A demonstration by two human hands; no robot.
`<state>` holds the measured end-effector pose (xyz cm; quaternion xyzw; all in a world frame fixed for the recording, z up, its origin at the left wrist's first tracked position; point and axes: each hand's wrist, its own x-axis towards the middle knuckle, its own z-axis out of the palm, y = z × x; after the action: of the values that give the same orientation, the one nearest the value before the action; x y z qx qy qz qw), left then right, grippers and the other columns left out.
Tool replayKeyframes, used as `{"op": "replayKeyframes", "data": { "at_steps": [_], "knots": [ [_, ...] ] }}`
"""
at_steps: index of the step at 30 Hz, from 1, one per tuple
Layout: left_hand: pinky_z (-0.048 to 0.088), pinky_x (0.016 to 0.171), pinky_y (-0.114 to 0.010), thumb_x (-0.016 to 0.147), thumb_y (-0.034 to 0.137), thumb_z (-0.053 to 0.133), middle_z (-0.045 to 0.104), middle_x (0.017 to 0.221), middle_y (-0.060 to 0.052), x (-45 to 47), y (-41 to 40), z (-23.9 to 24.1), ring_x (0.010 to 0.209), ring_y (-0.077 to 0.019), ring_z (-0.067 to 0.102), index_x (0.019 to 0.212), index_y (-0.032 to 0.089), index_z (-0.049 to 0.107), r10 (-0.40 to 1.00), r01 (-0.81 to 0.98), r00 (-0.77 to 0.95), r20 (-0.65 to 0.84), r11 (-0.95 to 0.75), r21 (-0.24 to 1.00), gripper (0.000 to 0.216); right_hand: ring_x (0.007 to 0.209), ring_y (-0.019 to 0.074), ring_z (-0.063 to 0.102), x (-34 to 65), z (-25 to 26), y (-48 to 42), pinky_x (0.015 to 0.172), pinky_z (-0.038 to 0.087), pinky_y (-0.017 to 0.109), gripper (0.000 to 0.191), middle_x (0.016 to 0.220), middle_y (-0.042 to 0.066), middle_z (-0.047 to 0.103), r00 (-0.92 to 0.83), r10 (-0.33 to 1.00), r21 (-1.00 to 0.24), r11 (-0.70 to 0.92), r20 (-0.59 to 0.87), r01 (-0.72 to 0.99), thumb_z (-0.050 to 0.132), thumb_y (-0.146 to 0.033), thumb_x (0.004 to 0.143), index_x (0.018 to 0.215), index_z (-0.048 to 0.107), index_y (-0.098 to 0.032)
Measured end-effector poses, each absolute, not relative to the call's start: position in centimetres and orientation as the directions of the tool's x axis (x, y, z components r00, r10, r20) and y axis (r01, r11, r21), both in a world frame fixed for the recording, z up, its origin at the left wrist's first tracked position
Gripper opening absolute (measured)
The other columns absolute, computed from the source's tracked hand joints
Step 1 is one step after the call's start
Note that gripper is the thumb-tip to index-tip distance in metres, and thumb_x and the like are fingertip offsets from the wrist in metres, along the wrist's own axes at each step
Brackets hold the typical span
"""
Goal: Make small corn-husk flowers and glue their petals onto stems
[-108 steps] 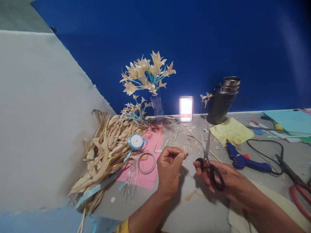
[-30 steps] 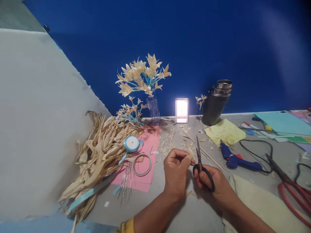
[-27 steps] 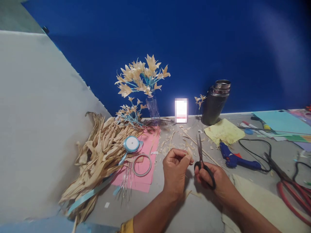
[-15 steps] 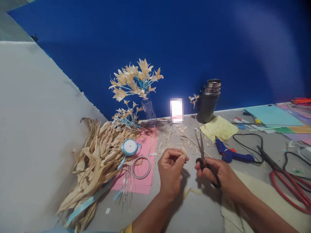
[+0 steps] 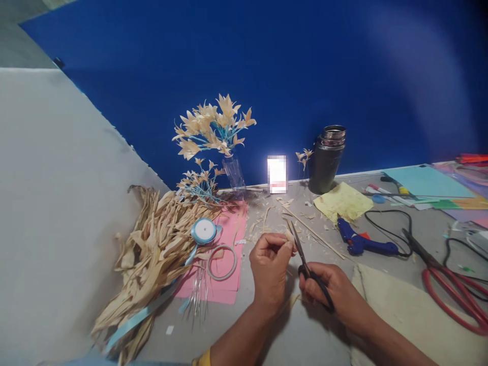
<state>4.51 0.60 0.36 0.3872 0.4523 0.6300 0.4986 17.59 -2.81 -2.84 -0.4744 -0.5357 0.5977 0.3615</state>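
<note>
My left hand is closed in a pinch on a small pale husk piece, held just above the grey table. My right hand grips black-handled scissors; their blades tilt up and left, and the tips touch the husk piece at my left fingertips. A few husk scraps lie on the table under my hands.
A pile of dried husks lies at left with a blue ribbon spool and a tape ring on pink paper. Husk flowers in a vase, a dark flask, a blue glue gun and red-handled scissors lie beyond.
My right hand has moved left and swung the scissors' blades onto the husk piece, after drawing away half a second ago. My left hand has stayed put.
</note>
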Motion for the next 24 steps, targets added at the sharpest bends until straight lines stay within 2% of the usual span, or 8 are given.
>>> {"op": "replayKeyframes", "data": {
  "at_steps": [8, 13, 17, 24],
  "knots": [
    [0.050, 0.063, -0.027, 0.071, 0.018, 0.073, 0.063, 0.074, 0.000, 4.36, 0.64, 0.14, 0.064, -0.0129, 0.061, 0.066, 0.019, 0.060, 0.969, -0.224, -0.226, 0.104, -0.155, 0.962, 0.014, 0.054, 0.0113, 0.037, 17.48, -3.82, -2.80, 0.049, 0.028, 0.025, 0.051, 0.055, -0.003, 0.047, -0.240, 0.958, -0.986, -0.142, -0.159, 0.088, 0.068, -0.064, 0.078, 0.060, 0.050, -0.021],
    [0.050, 0.064, -0.027, 0.071, 0.017, 0.073, 0.063, 0.074, 0.000, 4.32, 0.57, 0.18, 0.064, -0.0131, 0.061, 0.066, 0.018, 0.060, 0.972, -0.221, -0.214, 0.097, -0.145, 0.964, 0.014, 0.050, 0.0105, 0.036, 17.39, -3.75, -2.69, 0.049, 0.028, 0.025, 0.048, 0.051, -0.004, 0.045, -0.226, 0.958, -0.981, -0.151, -0.175, 0.119, 0.069, -0.059, 0.078, 0.056, 0.049, -0.021],
    [0.050, 0.066, -0.027, 0.071, 0.016, 0.073, 0.062, 0.071, 0.001, 4.41, 0.58, 0.28, 0.066, -0.0133, 0.061, 0.065, 0.018, 0.059, 0.979, -0.233, -0.192, 0.073, -0.118, 0.965, 0.015, 0.050, 0.0108, 0.038, 17.32, -3.75, -2.77, 0.049, 0.030, 0.025, 0.051, 0.052, -0.003, 0.047, -0.243, 0.946, -0.976, -0.203, -0.215, 0.075, 0.068, -0.063, 0.077, 0.057, 0.049, -0.021],
    [0.049, 0.066, -0.026, 0.071, 0.016, 0.073, 0.062, 0.070, 0.001, 4.50, 0.60, 0.23, 0.066, -0.0131, 0.060, 0.066, 0.018, 0.059, 0.982, -0.254, -0.185, 0.046, -0.093, 0.963, 0.015, 0.054, 0.0116, 0.041, 17.46, -3.48, -2.80, 0.051, 0.031, 0.024, 0.054, 0.057, -0.001, 0.053, -0.292, 0.940, -0.984, -0.173, -0.176, 0.035, 0.067, -0.071, 0.076, 0.063, 0.054, -0.019]
  ]
}}
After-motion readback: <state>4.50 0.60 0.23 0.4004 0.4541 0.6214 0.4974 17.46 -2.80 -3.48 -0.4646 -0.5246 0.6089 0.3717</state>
